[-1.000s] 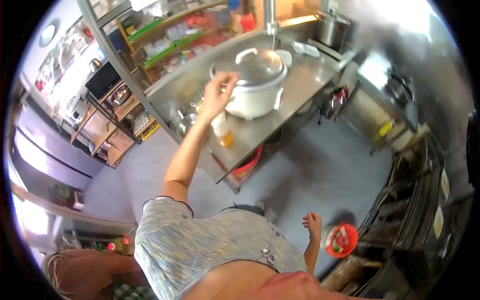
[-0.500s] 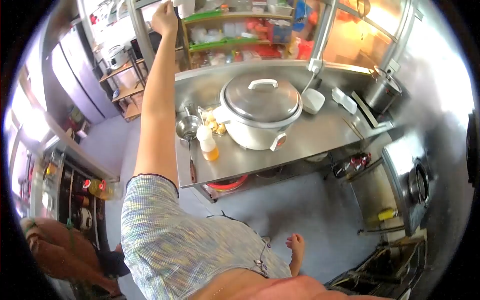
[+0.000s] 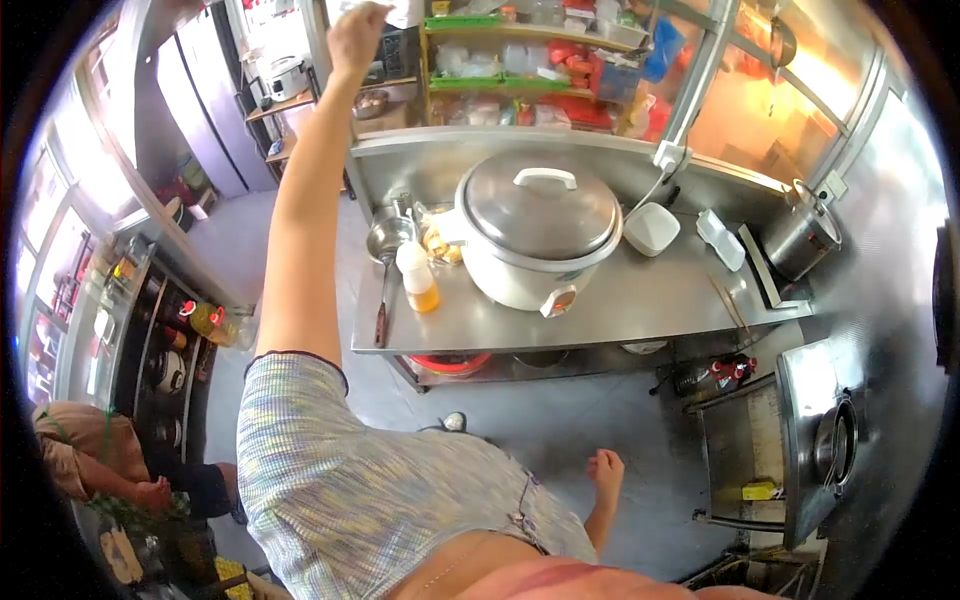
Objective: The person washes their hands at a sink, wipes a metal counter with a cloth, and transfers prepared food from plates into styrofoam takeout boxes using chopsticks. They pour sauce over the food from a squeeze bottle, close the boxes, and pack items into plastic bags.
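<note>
My left hand is raised high at the top of the view, its fingers closed beside a white, thin-looking thing that the frame's edge cuts off. What exactly the fingers grip is too unclear to name. Low on the right, my right hand hangs over the floor, loosely curled, fingers a little apart and nothing in it. In front of me a large white rice cooker with a steel lid stands on the steel counter. Left of it are a squeeze bottle with amber liquid and a steel ladle.
A white bowl, a foam box and a steel pot stand toward the counter's right. Loaded shelves rise behind it. At lower left another person is beside a rack. A metal stand is at right.
The view has shifted, so the counter sits further right. My left hand has moved slightly right with the white thing beside it. The other person's hand now shows near some greens.
</note>
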Available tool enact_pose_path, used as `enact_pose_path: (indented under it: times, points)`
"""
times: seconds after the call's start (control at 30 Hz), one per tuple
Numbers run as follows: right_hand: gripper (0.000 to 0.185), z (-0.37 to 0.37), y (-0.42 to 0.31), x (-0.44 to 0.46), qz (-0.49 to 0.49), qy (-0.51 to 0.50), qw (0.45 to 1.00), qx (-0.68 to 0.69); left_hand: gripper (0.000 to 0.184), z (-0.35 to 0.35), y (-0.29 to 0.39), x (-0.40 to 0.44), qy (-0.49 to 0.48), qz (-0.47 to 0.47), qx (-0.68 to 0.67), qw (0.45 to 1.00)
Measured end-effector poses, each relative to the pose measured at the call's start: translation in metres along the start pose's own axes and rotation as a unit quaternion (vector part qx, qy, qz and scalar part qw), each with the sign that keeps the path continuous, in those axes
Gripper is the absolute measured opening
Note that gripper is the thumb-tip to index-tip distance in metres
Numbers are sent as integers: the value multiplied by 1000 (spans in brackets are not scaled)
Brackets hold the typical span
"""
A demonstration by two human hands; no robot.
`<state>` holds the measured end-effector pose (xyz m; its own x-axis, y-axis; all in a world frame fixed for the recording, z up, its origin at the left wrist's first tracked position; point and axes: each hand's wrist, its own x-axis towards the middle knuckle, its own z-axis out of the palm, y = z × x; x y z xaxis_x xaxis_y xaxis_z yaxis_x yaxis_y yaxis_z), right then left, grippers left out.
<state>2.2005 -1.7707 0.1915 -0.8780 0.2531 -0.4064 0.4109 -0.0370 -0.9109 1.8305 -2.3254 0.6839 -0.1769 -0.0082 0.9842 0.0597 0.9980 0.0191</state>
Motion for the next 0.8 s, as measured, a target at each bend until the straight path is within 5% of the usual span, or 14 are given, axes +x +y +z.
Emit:
enact_pose_path:
  times: [0.1,0.23,0.33,0.43,0.5,0.53,0.67,0.7,0.73,0.77,0.8]
  points:
    - [21,18,5,8,42,-81,996,-16,18,-8,18,-53,-78,126,-59,987]
    - [23,26,-37,24,11,-71,996,-47,11,-29,43,-65,9,284,-92,954]
    - [23,23,-64,41,-27,-63,995,-66,5,-27,39,-34,-82,78,-203,973]
    - [23,39,-89,47,-42,-59,996,-46,8,-25,24,11,-143,4,-121,982]
    - [23,48,-92,51,-50,-67,996,-38,87,-37,43,34,-213,-99,-71,969]
    - [23,54,-87,54,-53,-75,995,-40,86,2,15,36,-41,11,21,999]
    - [21,69,-62,49,-15,-96,994,-54,62,64,-29,58,-94,49,282,954]
    - [22,64,-43,52,-68,-124,988,-69,61,85,-53,65,-30,95,312,945]
    - [23,56,-30,56,-130,-155,975,-88,35,107,-74,63,-38,103,317,942]
    - [25,63,-47,39,-43,-97,991,-86,9,91,-73,69,-34,102,332,937]
    - [22,57,-33,46,-54,-135,988,-51,9,76,-66,75,-27,155,340,927]
